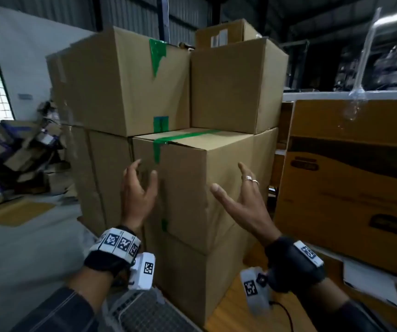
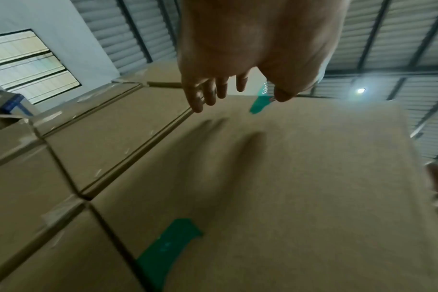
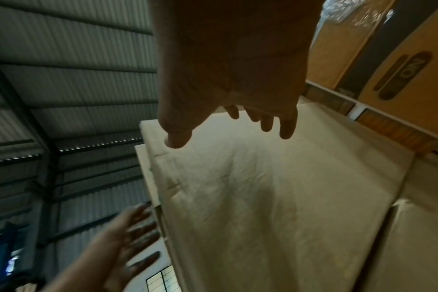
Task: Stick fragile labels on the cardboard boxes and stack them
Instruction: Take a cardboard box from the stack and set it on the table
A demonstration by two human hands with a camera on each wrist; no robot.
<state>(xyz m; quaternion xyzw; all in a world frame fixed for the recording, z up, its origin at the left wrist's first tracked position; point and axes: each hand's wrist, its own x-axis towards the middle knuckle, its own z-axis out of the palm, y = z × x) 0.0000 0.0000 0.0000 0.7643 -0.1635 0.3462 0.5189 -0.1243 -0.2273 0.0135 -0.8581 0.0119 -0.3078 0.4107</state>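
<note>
Two hands, left hand (image 1: 138,190) and right hand (image 1: 241,202), hover spread and empty on either side of the front cardboard box (image 1: 192,185), apparently bracketing it for a two-sided grip. The box sits on a lower box, against the stack (image 1: 125,87); no fragile label visible.

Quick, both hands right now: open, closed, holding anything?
Left hand: open, holding nothing, beside the cardboard box.
Right hand: open, holding nothing.

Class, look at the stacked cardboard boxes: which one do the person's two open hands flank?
The front box with green tape across its top, on the stack's second tier. The left hand and right hand hover at its two faces; the other boxes stand behind, below or aside.
</note>
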